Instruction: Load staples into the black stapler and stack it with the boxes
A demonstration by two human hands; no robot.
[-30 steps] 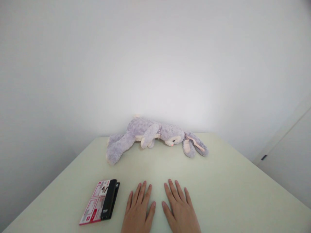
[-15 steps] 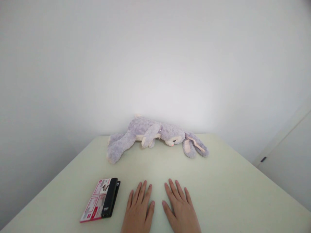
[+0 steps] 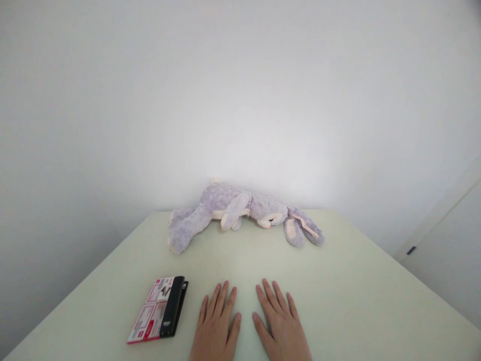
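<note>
— While both hands lie flat, what sits nearest them?
— The stapler (image 3: 172,313), in its red card pack (image 3: 150,311), just left of the left hand (image 3: 216,326). Its long axis runs near to far.
— And the hands?
— Left and right hand (image 3: 280,326) are side by side, fingers spread, holding nothing.
— Farther off?
— A plush rabbit (image 3: 240,213) lies across the table (image 3: 356,291), ears pointing right.

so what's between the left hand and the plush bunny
Nothing: the head view shows only bare table between the left hand and the plush bunny.
</note>
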